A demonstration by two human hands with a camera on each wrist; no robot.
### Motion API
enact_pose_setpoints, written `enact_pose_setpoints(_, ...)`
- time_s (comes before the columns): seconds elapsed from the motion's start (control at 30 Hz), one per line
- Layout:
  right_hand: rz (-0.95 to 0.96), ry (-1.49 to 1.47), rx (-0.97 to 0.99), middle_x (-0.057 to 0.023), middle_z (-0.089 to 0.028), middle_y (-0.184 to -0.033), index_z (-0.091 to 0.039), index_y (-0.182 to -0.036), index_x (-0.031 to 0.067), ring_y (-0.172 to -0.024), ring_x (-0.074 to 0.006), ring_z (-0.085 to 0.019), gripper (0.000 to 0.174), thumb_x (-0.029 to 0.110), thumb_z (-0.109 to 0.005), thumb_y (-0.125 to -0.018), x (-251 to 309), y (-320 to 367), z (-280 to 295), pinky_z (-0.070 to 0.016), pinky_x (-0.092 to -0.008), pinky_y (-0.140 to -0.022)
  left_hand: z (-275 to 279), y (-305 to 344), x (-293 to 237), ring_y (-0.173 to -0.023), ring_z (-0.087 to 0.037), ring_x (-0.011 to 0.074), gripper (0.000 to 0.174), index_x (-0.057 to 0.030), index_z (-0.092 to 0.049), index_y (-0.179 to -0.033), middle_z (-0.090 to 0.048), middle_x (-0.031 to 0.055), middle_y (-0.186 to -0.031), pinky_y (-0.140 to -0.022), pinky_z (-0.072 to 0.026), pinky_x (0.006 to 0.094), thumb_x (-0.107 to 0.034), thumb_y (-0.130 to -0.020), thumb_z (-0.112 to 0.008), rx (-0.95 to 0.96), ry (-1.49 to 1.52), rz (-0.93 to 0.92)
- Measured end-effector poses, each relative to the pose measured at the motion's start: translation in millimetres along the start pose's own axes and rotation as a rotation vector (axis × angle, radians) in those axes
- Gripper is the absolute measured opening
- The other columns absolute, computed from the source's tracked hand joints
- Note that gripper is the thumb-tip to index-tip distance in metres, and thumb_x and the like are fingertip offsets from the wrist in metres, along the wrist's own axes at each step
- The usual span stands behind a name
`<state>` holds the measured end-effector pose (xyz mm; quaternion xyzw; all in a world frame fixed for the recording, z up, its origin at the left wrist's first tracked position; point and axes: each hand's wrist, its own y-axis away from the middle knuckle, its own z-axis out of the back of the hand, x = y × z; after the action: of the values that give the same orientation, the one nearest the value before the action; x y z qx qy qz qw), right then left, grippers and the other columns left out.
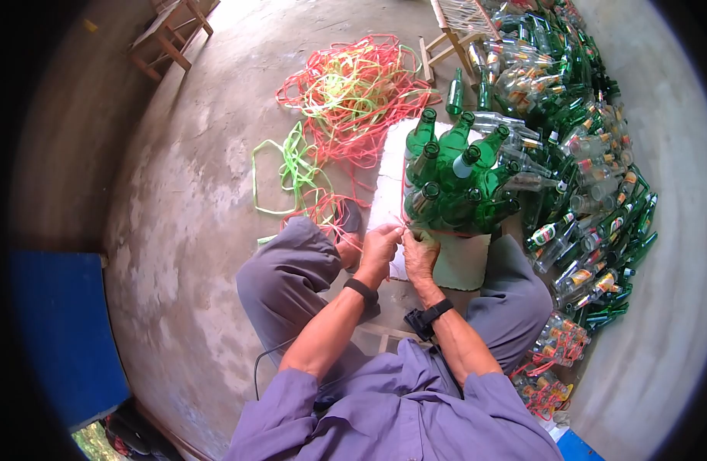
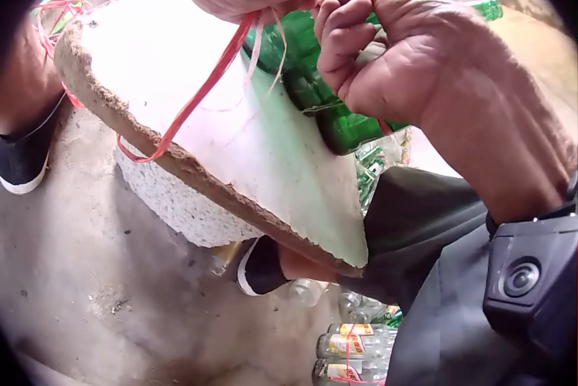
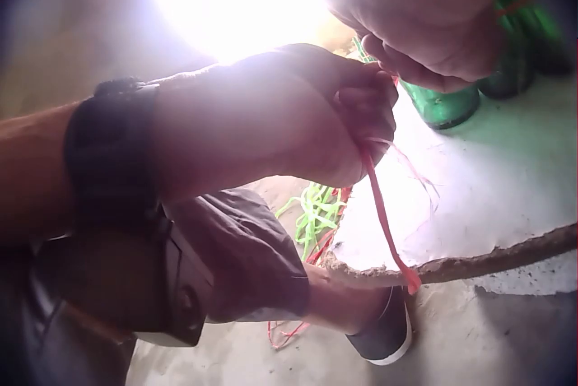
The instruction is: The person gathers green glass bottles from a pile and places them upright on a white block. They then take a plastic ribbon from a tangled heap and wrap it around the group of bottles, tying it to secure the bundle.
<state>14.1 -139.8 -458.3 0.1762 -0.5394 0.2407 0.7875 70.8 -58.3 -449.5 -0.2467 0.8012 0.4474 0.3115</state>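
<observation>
Several green glass bottles (image 1: 453, 173) stand upright in a tight bunch on a white board (image 1: 459, 265), a red plastic strap (image 2: 206, 88) running low around them. At the bunch's near left side the two hands meet. The left hand (image 1: 379, 250) grips the strap, and a loose tail hangs below its fingers over the board's edge. Close against it, the right hand (image 1: 420, 257) has its fingers curled and pinches the strap near the bottles; its fingertips are partly hidden in the right wrist view.
A tangle of red and green straps (image 1: 353, 96) lies on the floor beyond the board. Piled bottles (image 1: 592, 169) line the wall at right. Strapped bundles (image 1: 553, 342) sit beside the right knee. Wooden stools (image 1: 457, 34) stand at the back. The person's legs (image 1: 288, 273) flank the board.
</observation>
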Motion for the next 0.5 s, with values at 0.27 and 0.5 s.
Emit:
enact_pose_setpoints(0.27,-0.091,-0.113,0.064,0.0021,-0.058,-0.06,-0.064,-0.067,0.0022,-0.05,-0.0048,-0.047,0.024,0.014,-0.069,-0.087,-2,-2,1,-0.0377,-0.0233,-0.045,-2,2,-2,-0.047,-0.04,0.0034,0.014,-0.0014,-0.068,-0.096,-0.056,-0.0019,-0.068,-0.04,-0.0264,0.0205,-0.011,-0.089,-0.061,-0.035,-0.012,0.005)
enact_pose_setpoints(0.5,-0.385,-0.417,0.052,0.0009,-0.057,-0.058,-0.062,-0.064,0.0022,-0.048,-0.0081,-0.05,0.024,0.014,-0.065,-0.085,-5,-5,2,-0.04,-0.0265,-0.046,1,-7,-10,-0.044,-0.037,0.0062,0.013,-0.0075,-0.054,-0.094,-0.051,-0.0017,-0.067,-0.036,-0.026,0.0225,0.0,-0.085,-0.059,-0.098,0.014,0.044)
